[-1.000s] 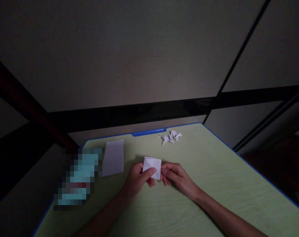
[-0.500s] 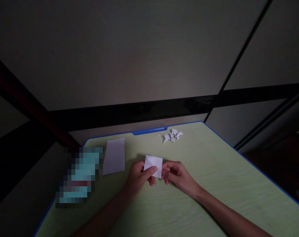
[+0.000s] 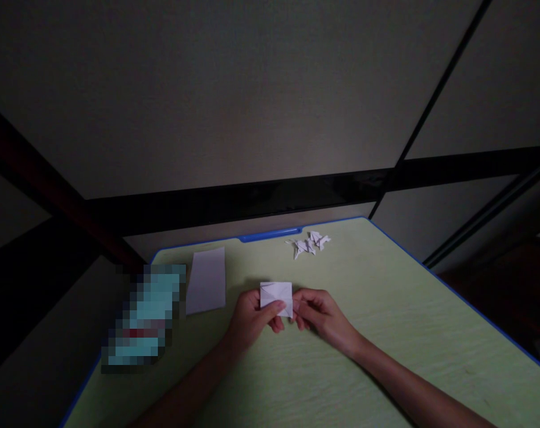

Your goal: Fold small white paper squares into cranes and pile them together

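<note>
A small folded square of white paper (image 3: 276,291) with diagonal creases is held up over the table, near its middle. My left hand (image 3: 250,315) grips it from the left, thumb flat across the front and fingers behind. At the paper's right edge, my right hand (image 3: 318,310) pinches the lower right side between thumb and fingers. The fingers behind the paper are partly hidden.
Small folded white paper figures (image 3: 309,244) lie near the table's far edge. Left of my hands are white paper sheets (image 3: 206,282) and a pixelated light-blue object (image 3: 151,315). The pale green table (image 3: 385,297) has a blue rim and stands against a panelled wall.
The folded paper has tilted slightly, so its front looks flatter and its top flap lies differently. Both hands stay nearly in place, still on the paper.
</note>
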A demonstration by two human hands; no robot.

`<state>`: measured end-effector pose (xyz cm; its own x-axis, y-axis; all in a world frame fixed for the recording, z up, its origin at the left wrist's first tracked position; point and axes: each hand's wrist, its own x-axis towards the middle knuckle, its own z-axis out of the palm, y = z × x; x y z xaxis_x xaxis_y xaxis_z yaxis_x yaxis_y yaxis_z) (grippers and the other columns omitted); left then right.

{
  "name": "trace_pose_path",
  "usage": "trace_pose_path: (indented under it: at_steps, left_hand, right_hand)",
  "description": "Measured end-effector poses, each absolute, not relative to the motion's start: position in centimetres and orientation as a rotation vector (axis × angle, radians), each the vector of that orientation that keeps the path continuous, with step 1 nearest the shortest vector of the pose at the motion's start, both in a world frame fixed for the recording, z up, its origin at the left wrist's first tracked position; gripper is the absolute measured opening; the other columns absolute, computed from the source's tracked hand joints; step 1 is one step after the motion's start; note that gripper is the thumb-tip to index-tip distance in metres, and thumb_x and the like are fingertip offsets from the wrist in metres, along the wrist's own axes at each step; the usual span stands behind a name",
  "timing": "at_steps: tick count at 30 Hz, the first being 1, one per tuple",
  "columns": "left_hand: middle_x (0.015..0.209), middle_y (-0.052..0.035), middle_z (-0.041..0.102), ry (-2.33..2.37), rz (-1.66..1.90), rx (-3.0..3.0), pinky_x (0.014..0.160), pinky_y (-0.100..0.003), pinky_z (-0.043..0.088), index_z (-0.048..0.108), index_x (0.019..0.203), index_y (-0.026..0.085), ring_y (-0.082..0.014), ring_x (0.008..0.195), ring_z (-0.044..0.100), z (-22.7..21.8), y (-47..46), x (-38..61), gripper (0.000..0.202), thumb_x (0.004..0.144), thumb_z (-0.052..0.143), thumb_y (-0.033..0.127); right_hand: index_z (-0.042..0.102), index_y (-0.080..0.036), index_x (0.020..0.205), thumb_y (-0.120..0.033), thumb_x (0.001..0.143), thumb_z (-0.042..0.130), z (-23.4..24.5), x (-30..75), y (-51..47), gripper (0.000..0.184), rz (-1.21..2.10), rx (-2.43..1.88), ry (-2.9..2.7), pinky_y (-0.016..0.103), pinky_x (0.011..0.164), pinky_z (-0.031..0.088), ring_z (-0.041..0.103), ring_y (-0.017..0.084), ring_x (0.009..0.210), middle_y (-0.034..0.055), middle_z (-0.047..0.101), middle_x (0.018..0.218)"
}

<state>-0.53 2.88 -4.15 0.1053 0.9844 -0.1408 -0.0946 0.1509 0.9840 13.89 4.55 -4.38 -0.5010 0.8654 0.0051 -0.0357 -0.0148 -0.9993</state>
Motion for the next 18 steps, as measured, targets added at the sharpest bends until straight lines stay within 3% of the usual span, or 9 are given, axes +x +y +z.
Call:
trace_pose_path:
  at_steps: [18]
  left_hand:
    - [0.035,0.0018,0.053,1.240,1.060,1.080,0.034,-0.018,0.035,0.054,0.053,0.009,-0.0074,0.030,0.045,-4.19,2.81,-0.59,0.018,0.056,0.061,0.026]
  right_hand:
    - [0.054,-0.011,0.060,-0.024,0.062,0.059,-4.44,13.73,4.60,0.014,1.601,-0.954,-1.490,0.017,0.038,0.028,0.039,0.004,0.037,-0.0044,0.048,0.044]
